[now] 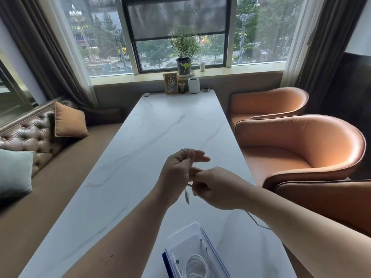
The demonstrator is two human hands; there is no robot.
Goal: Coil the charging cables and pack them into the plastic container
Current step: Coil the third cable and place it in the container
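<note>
Both hands are raised above the middle of the white marble table (pixel 152 125). My left hand (pixel 178 169) has a thin white charging cable (pixel 187 195) wound around its fingers, with one plug end hanging down below the hand. My right hand (pixel 212 187) pinches the same cable right beside the left hand. Another stretch of the cable (pixel 258 221) trails under my right forearm on the table. A clear plastic container (pixel 208 239) with a blue rim sits at the near edge, and a coiled white cable (pixel 197 266) lies inside it.
Two orange armchairs (pixel 301 149) stand close along the table's right side. A brown tufted sofa (pixel 34 137) with cushions runs along the left. At the far end stand a sign marked A2 (pixel 171 83), a white cup (pixel 194 85) and a potted plant (pixel 183 63).
</note>
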